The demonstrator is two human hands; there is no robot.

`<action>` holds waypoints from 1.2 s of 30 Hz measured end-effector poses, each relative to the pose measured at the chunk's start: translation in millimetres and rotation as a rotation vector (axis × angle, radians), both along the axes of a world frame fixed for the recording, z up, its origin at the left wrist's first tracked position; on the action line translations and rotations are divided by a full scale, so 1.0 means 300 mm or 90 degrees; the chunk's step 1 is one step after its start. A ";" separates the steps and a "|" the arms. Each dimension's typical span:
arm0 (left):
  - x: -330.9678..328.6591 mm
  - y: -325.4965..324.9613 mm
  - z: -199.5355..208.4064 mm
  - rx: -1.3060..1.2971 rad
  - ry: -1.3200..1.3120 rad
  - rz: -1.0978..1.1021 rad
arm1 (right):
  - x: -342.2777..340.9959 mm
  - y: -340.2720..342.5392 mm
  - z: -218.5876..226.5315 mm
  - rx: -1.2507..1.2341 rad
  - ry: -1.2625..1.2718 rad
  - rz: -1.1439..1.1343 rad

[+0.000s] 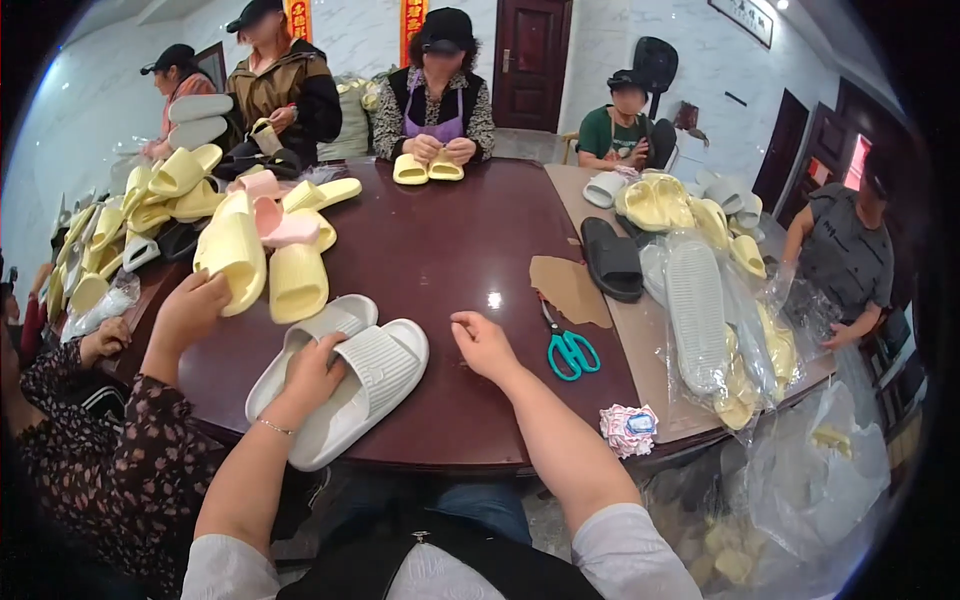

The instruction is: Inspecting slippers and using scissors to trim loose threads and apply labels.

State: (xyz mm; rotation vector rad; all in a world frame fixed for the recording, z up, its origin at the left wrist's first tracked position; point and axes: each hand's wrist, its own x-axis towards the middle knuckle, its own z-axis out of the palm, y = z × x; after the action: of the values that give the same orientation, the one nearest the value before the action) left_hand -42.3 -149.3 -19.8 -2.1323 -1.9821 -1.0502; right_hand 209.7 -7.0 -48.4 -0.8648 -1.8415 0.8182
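A pair of light grey slippers (385,370) lies at the near edge of the table, side by side with ribbed straps. My left hand (312,380) is closed on the pair where the two slippers meet, its fingers by the straps. To the right of the slippers, my right hand (483,345) hovers low over the tabletop with its fingers curled together; whether something small is in them is hidden. Teal-handled scissors (571,352) lie to the right of that hand, beside a torn piece of brown cardboard (568,288). A stack of small printed labels (629,430) sits near the table's right front edge.
Yellow and pink slippers (298,282) are heaped at the left, where a co-worker's hand (192,308) touches a yellow one. Bagged slippers (697,315) and a black slipper (611,260) cover cardboard at the right. Across the dark table (440,240), a person handles yellow slippers (428,170).
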 end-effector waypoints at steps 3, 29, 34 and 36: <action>0.012 0.020 -0.006 -0.047 -0.009 0.021 | 0.031 0.022 0.002 0.024 0.005 0.007; -0.176 0.132 -0.023 -0.121 0.007 0.031 | -0.134 0.073 0.002 0.023 -0.122 0.077; -0.281 0.220 0.021 -0.153 0.005 0.036 | -0.180 0.147 0.036 -0.031 -0.172 0.086; -0.367 0.262 0.018 -0.081 -0.026 0.054 | -0.196 0.172 0.038 -0.009 -0.181 0.090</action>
State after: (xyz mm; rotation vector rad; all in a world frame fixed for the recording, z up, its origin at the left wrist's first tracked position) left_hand -152.4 -70.8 -14.3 -2.0801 -2.1939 -0.9871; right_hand 151.0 44.7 -36.9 -0.9051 -2.1680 0.8286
